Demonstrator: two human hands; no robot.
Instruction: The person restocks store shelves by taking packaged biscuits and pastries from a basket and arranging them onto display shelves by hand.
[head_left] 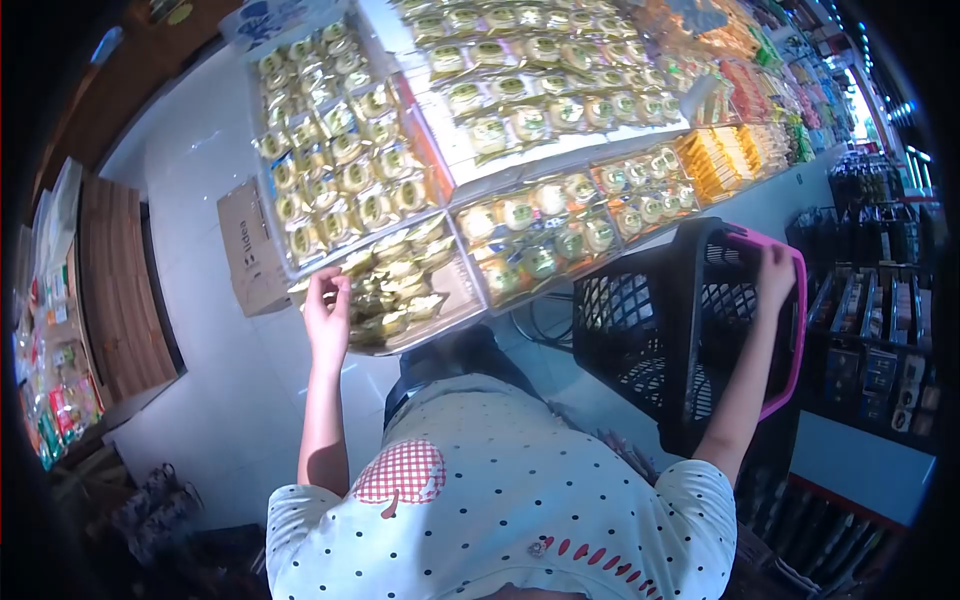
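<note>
My left hand (328, 295) is at the left edge of a clear-walled bin (460, 285) at the corner of the display. Its fingers are curled together beside gold-wrapped packets (395, 280); whether one is pinched between them I cannot make out. On the right, my right hand (775, 278) is closed around the pink handle (799, 320) of a black lattice shopping basket (630, 325). The basket hangs tilted beside the display, with its open side toward my arm.
More bins of round wrapped snacks (350, 180) adjoin the corner bin, with yellow packets (722, 165) farther right. A cardboard box (250, 250) stands on the floor at left. Dark shelves (875, 330) hold goods at right; a wooden unit (130, 285) is at far left.
</note>
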